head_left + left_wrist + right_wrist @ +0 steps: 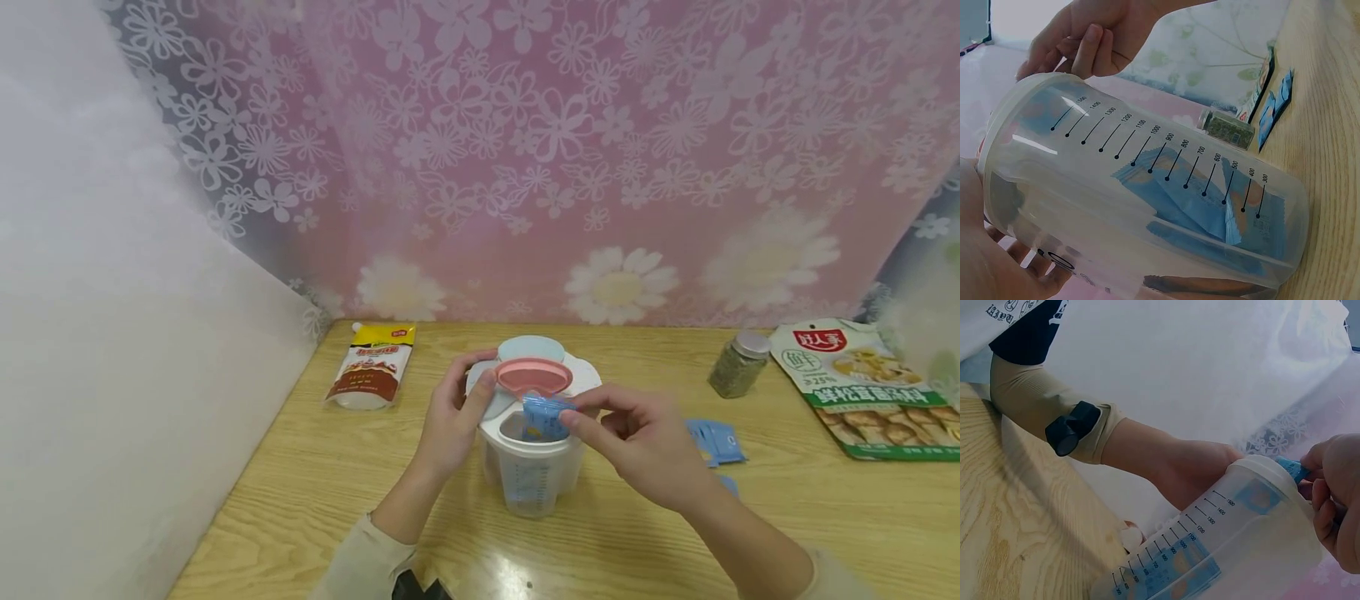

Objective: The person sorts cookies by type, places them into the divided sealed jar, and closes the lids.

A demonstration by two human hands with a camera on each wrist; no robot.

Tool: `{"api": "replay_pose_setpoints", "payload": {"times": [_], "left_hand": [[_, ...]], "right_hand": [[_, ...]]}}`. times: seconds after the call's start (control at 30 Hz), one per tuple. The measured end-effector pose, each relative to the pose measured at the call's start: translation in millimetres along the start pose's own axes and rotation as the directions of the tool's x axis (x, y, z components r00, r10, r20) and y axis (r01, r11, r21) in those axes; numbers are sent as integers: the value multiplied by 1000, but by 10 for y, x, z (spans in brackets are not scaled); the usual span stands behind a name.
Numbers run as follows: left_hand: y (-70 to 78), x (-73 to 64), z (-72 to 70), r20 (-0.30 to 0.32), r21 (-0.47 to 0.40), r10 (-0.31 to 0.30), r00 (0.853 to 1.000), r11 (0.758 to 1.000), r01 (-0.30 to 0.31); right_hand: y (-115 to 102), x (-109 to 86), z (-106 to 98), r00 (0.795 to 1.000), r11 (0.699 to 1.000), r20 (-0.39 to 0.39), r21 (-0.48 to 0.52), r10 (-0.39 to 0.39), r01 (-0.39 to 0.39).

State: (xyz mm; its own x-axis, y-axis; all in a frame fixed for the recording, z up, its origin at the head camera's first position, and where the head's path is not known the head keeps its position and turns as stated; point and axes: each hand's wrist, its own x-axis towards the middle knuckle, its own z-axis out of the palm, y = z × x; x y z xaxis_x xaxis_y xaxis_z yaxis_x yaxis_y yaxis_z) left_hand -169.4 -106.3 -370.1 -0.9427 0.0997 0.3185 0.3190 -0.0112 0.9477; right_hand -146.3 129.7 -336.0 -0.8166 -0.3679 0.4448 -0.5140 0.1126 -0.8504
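A clear plastic storage container [529, 490] with printed measuring marks stands on the table, its white lid showing a raised pink flap [534, 377] and a pale blue one behind. My left hand [448, 423] holds the container by its upper left side, thumb near the lid. Between thumb and fingers, my right hand [651, 446] pinches a small blue packet [546, 419], whose lower part is inside the front opening. In the left wrist view, several blue packets [1191, 203] lie at the bottom of one compartment, and something brown [1204, 285] shows in another.
Right of the container lie more blue packets [717, 442]. Farther right are a jar of dried herbs [738, 367] and a large green-and-white pouch [873, 392]. At the back left lies a brown, white and yellow pouch [372, 367]. A flowered pink curtain [525, 167] hangs behind.
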Motion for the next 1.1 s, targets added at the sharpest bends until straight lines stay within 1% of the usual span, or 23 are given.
{"api": "replay_pose_setpoints", "payload": {"times": [0.03,0.13,0.23,0.3,0.4,0.53,0.7,0.87,1.1], "left_hand": [[1,1,2,-1,3,1,1000,1000,-1],[4,10,3,-4,6,6,1000,1000,-6],[1,22,-4,-5,-1,17,1000,1000,-17],[0,25,-8,-5,-3,21,1000,1000,-21],[-6,22,-9,-1,-7,21,1000,1000,-21],[-21,7,-4,5,-22,10,1000,1000,-10],[-35,4,-4,4,-28,7,1000,1000,-7],[-33,3,-8,7,-26,10,1000,1000,-10],[-26,5,-9,-1,-22,8,1000,1000,-8]], "right_hand": [[-1,-10,6,1000,1000,6,-19,1,-1],[3,-18,8,999,1000,31,-27,-3,4],[10,-5,-4,998,1000,53,-6,-16,16],[12,-2,-21,998,1000,65,12,-9,8],[14,-20,-54,996,998,81,39,42,-46],[15,-72,-115,988,990,107,77,110,-119],[52,-128,-215,980,978,140,132,142,-161],[129,-207,-350,979,976,141,139,149,-168],[269,-280,-532,982,981,135,125,133,-150]]}}
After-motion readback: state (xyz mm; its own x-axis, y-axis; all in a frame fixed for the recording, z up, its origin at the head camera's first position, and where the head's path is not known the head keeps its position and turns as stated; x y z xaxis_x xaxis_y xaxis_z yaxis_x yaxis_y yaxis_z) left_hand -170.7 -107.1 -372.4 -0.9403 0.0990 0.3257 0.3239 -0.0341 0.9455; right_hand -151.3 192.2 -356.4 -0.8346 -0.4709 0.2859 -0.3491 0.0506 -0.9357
